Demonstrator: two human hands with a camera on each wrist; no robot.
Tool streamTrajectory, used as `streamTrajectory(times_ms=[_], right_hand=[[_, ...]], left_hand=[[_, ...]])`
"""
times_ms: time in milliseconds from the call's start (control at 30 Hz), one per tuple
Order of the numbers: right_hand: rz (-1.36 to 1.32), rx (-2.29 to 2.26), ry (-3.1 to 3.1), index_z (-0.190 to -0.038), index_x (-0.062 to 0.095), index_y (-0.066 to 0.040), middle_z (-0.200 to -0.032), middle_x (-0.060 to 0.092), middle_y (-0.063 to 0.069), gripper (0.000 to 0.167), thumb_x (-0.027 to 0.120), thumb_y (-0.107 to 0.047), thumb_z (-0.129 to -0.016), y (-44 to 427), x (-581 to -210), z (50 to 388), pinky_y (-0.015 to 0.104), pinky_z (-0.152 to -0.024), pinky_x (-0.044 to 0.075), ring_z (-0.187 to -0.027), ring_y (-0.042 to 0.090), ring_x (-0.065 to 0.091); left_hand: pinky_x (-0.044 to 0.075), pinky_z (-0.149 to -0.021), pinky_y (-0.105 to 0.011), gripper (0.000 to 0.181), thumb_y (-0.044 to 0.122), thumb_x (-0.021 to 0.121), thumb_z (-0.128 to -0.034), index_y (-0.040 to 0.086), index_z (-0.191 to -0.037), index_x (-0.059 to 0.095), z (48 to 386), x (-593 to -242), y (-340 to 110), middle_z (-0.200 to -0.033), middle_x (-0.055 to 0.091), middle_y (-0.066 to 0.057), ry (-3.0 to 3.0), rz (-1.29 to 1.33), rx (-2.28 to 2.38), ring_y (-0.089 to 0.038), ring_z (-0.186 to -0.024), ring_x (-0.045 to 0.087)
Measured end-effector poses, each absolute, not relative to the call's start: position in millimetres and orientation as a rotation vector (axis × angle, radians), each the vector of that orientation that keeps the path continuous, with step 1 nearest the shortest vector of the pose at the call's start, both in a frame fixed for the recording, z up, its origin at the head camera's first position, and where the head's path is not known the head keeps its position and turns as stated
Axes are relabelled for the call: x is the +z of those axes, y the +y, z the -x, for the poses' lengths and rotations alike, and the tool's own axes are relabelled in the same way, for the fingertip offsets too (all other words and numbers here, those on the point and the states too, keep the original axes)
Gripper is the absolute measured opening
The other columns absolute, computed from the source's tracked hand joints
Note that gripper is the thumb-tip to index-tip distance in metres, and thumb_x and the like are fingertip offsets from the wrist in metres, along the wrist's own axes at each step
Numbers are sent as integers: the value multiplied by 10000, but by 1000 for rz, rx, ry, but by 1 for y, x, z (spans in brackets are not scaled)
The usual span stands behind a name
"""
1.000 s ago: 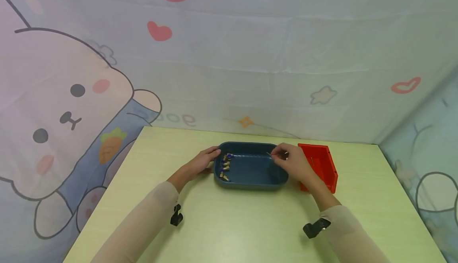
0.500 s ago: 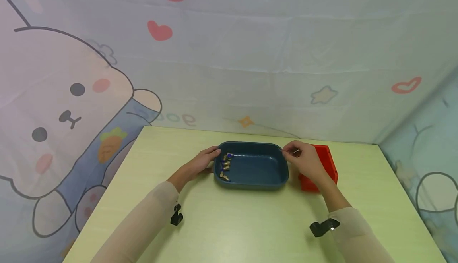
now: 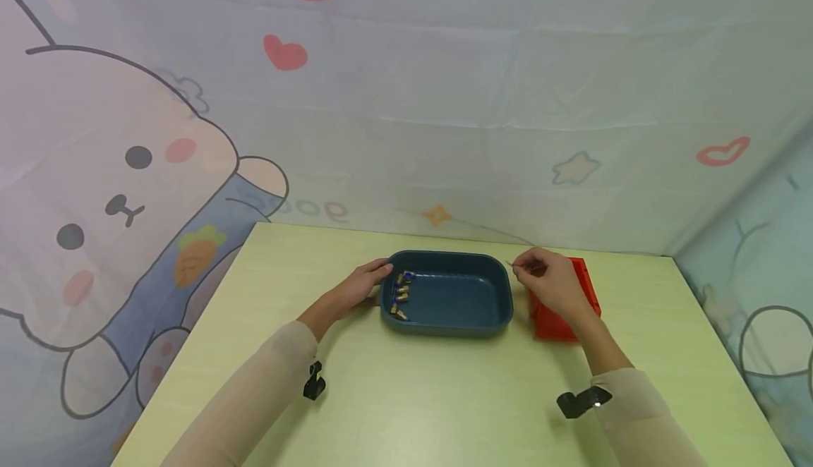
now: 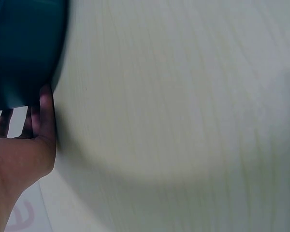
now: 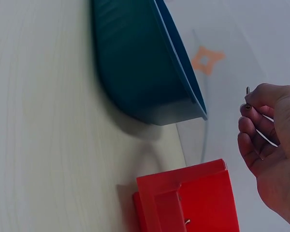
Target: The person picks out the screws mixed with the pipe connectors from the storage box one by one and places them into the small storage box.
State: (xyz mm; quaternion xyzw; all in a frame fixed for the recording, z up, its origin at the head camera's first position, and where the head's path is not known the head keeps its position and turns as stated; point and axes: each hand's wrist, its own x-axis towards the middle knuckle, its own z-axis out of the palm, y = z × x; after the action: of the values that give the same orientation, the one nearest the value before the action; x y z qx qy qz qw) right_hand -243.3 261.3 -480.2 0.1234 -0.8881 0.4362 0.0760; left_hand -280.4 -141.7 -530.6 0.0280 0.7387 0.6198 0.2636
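A tray (image 3: 454,302) sits near the counter's (image 3: 438,396) far edge, fittings (image 3: 402,298) in its left end, a bin (image 3: 555,327) toward the right edge.

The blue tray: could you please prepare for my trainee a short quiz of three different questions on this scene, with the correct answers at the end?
1. True or false: the left hand touches the blue tray.
2. What does the right hand pinch?
A) the tray's rim
B) a small thin piece
C) nothing
3. Fill in the missing word: in the head view, the brass-coloured pieces lie near the tray's ____ end.

Key: 1. True. 2. B. 3. left.
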Motion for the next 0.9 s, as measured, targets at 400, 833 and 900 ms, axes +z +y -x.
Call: streamTrajectory(times_ms=[400,833,900], right_hand=[[-312,1239,-2651,-1018,758,-41,-906,745,87,51,741,-34,-971,280,-481,240,166,-723,506,-807,179,658],[-288,1108,-2710,-1057,742,-41,-948,731,98,78,738,-89,-996,296,-477,240,196,-741,514,-860,245,658],[-279,1092,-2723,-1058,739,-45,-947,725,97,78,731,-99,-1004,300,-478,240,211,-732,515,-858,245,649]], left_hand=[[478,-1122,-526,656,471,480,-1132,190,-1692,285,279,-529,-141,-1721,295,-118,1994,-71,1677,-332,-1592,253],[490,-1108,-514,657,475,477,-1132,188,-1692,287,277,-527,-143,-1718,300,-122,2000,-69,1667,-334,-1587,266],[486,-1112,-519,660,473,476,-1133,184,-1694,280,277,-526,-143,-1720,294,-127,1999,-73,1667,-337,-1588,262]])
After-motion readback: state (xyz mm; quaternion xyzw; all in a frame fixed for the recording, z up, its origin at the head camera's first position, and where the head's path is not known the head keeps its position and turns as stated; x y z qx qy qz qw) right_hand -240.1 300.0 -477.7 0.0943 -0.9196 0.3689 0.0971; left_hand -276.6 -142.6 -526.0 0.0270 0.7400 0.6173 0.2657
